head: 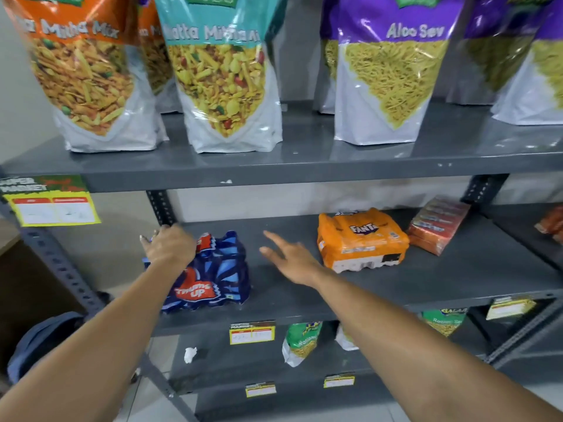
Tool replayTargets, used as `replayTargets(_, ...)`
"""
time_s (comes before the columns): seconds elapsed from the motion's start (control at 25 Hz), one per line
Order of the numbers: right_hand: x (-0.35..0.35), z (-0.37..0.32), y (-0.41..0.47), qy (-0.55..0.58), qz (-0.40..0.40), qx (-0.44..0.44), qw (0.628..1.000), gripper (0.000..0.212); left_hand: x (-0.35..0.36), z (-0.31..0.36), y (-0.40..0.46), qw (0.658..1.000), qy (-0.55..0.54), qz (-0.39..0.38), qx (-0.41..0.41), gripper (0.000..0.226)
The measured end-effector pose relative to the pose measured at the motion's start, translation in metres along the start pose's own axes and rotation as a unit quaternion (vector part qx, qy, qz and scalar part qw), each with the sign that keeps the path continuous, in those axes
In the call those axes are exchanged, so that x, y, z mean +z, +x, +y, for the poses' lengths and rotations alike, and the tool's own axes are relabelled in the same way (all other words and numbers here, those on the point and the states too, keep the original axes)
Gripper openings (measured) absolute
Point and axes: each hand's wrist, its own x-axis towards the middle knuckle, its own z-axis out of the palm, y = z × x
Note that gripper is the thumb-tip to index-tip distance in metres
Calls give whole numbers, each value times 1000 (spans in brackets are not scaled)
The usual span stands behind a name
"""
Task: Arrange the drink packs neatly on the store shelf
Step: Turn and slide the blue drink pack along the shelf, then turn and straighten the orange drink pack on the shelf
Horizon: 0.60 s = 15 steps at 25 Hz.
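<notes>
Fingers: L hand (170,246) grips Thums Up pack (213,275) (shelf (457,275) edge), R hand (292,257) splayed over bare middle.

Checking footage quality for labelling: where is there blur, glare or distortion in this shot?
Head view: motion blur softens the right hand and the price tags; ceiling-light glare streaks the snack bags and the glossy top shelf; wide-angle bowing bends shelf edges; Fanta pack stays readable.

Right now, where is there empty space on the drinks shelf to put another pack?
Bare shelf lies between the Thums Up pack and the Fanta pack, under the right hand. More lies in front of the Fanta pack. Behind it, the red pack crowds the corner.
</notes>
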Motion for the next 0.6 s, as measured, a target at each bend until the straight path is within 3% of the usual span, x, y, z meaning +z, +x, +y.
replayTargets(0.12,-59,106,-14,-210,112,103,966,64,23,56,-22,999,44,-27,9,65)
replayTargets(0.2,-102,176,-29,-236,147,156,948,63,32,101,-39,997,62,-37,9,74)
replayTargets(0.32,-137,220,-38,-131,141,105,976,69,53,171,-55,995,20,-82,46,69)
replayTargets(0.44,-142,219,-29,-39,204,84,974,64,88,235,-72,958,-214,-186,36,71)
replayTargets(0.52,-139,220,-27,-2,224,118,967,59,106,263,-90,926,-315,-207,-5,75)
replayTargets(0.6,-142,228,-26,62,199,208,955,57,118,276,-101,921,-338,-193,-21,66)
